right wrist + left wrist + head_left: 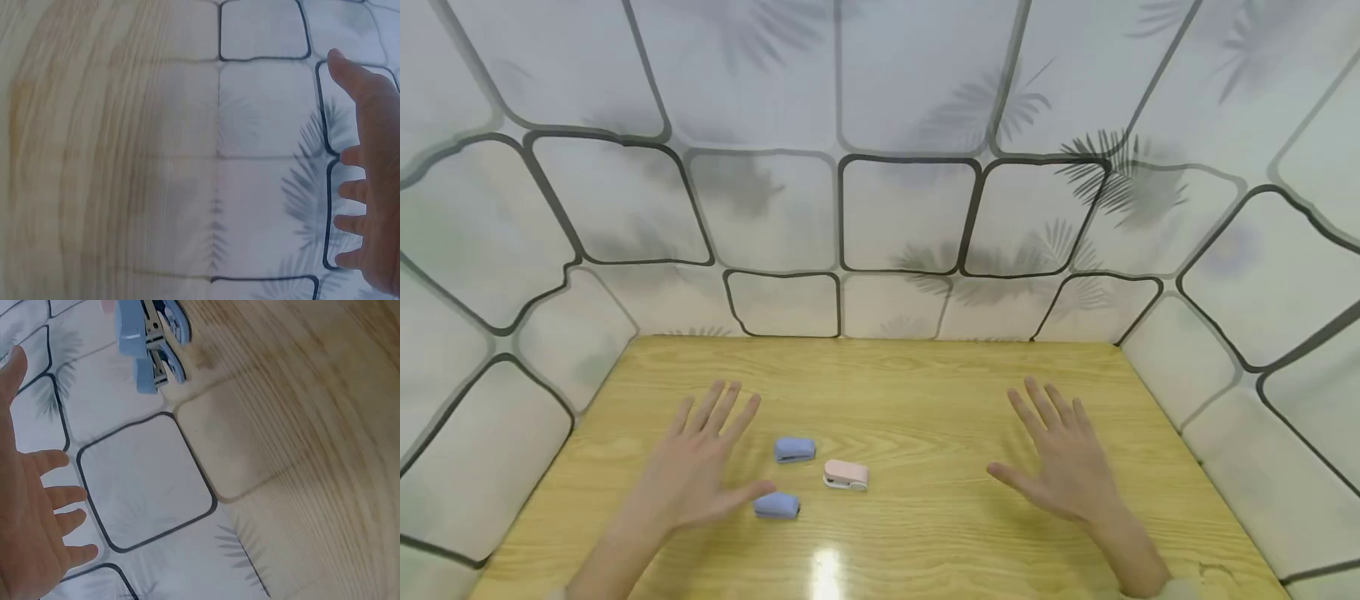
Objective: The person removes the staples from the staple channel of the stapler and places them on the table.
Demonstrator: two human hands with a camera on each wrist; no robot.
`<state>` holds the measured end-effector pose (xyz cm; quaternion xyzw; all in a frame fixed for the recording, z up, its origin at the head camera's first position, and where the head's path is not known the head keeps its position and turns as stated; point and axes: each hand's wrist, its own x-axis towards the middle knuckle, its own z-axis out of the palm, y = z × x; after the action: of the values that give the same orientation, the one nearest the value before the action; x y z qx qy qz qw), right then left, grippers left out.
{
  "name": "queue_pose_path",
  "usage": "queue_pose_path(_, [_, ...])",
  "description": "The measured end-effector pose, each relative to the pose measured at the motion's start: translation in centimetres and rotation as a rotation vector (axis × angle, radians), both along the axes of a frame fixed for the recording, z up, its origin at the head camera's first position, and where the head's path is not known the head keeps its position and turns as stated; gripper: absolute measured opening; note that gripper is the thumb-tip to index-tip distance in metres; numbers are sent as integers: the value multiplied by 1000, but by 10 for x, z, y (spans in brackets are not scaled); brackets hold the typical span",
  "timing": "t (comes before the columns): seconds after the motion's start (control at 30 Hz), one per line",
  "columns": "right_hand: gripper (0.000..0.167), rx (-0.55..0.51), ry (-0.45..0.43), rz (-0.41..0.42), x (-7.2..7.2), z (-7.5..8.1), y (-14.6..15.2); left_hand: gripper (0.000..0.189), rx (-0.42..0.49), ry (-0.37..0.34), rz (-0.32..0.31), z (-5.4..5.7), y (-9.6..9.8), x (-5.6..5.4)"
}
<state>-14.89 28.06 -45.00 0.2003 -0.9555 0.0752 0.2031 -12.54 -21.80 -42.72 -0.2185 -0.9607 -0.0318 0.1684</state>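
Two small blue staplers and one pink-and-white stapler (pixel 846 475) lie on the wooden table, left of its middle. The farther blue stapler (pixel 794 450) stands behind the nearer blue stapler (pixel 777 506). My left hand (pixel 696 475) is spread with straight fingers beside them; in the head view its thumb overlaps the edge of the nearer one, and I cannot tell if they touch. Blue stapler bodies (pixel 130 328) with metal strips show at the top of the left wrist view. On the right side my right hand (pixel 1067 467) spreads its fingers, holding nothing, well apart from the staplers.
The light wooden table (pixel 925 400) meets a back wall (pixel 910 217) covered in a stone-and-leaf pattern. Similar patterned side walls (pixel 1232 433) border it left and right. A bright light reflection sits near the table's front.
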Motion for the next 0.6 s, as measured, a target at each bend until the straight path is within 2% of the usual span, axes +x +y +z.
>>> queue_pose_path(0.27, [102,26,48,117,-2,-4,-38,105,-11,1,-93,-5,19,-5])
queue_pose_path(0.43, [101,95,59,193,-5,-9,-63,101,-10,-8,-148,-13,31,-11])
queue_pose_path(0.6, [98,138,41,261,-8,-13,-85,91,-52,-39,-176,-23,42,-15])
